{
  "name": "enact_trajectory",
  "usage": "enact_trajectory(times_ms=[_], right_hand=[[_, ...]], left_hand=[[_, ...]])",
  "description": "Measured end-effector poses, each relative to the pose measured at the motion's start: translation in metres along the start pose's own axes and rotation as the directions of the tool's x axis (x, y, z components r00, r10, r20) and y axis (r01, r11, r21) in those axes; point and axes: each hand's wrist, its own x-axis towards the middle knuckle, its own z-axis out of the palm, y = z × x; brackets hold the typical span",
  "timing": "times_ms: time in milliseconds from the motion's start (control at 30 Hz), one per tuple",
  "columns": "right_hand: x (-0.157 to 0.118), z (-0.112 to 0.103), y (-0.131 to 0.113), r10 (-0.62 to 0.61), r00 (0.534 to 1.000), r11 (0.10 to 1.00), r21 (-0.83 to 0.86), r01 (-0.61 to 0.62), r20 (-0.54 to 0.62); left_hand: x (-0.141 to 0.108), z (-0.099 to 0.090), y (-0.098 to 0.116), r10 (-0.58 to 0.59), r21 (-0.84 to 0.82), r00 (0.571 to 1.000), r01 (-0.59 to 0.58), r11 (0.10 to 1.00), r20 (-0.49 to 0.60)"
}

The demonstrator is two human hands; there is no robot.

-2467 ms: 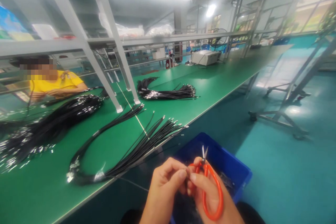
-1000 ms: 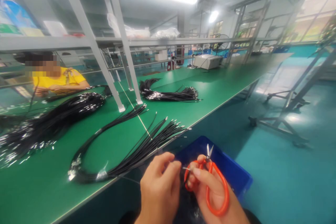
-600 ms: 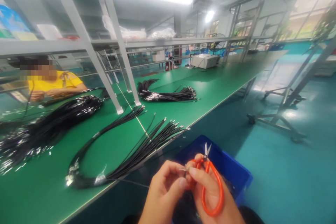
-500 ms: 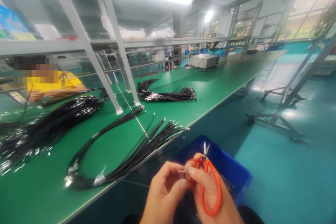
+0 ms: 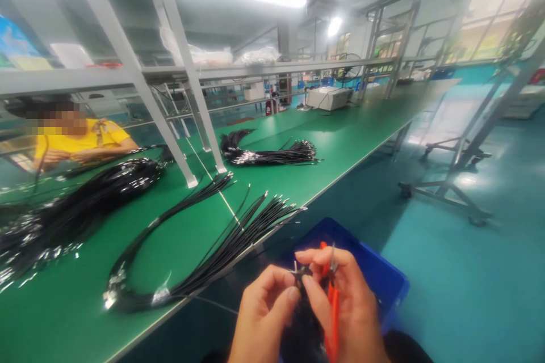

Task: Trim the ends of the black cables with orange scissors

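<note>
My left hand (image 5: 266, 306) is closed in a pinch on the end of a thin black cable (image 5: 301, 277); a short pale tip sticks up from it. Orange-handled scissors (image 5: 334, 309) are held in my right hand (image 5: 351, 289), seen nearly edge-on with the blades upward. That hand's thumb and fingertips also meet at the cable end, close against my left fingertips. Fingers partly hide what lies between them. To the left, a curved bundle of black cables (image 5: 213, 269) with pale ends rests on the green table (image 5: 166, 249).
Below my hands stands a blue bin (image 5: 378, 272), holding dark material. More black cable bundles (image 5: 272, 156) lie farther back and at left (image 5: 93, 193). Grey shelf posts (image 5: 198, 79) rise from the table. Across it sits a person in yellow (image 5: 102, 136). A wheeled frame (image 5: 451, 193) stands at right.
My right hand has turned, swinging the scissors from a broad view to nearly edge-on. Its fingers are now stretched over the cable end. My left hand has hardly moved.
</note>
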Motion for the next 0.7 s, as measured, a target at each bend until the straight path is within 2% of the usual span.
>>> enact_trajectory(times_ms=[100,200,267,367,533,700], right_hand=[[0.003,0.001,0.004,0.024,0.997,1.0,-0.01,-0.023,0.07],[0.006,-0.002,0.006,0.026,0.997,0.999,-0.032,-0.024,0.069],[0.007,-0.005,0.006,-0.062,0.996,0.99,-0.122,0.069,0.066],[0.008,-0.009,0.004,-0.219,0.968,0.942,-0.231,0.242,0.123],[0.009,-0.009,-0.002,-0.339,0.926,0.862,-0.339,0.377,0.168],[0.01,-0.007,-0.003,-0.519,0.813,0.713,-0.391,0.583,0.266]], left_hand=[[0.0,0.0,0.001,-0.01,0.003,1.0,0.01,1.0,0.011],[0.001,-0.002,-0.001,-0.019,0.003,0.999,0.019,1.0,0.026],[0.002,-0.004,-0.002,-0.021,-0.004,0.999,0.021,1.0,0.033],[0.002,-0.003,0.0,-0.01,-0.014,0.999,0.011,1.0,0.032],[0.0,0.001,0.006,0.001,-0.046,1.0,0.0,0.999,0.022],[-0.003,0.002,0.004,0.059,0.022,0.998,-0.059,0.998,0.001]])
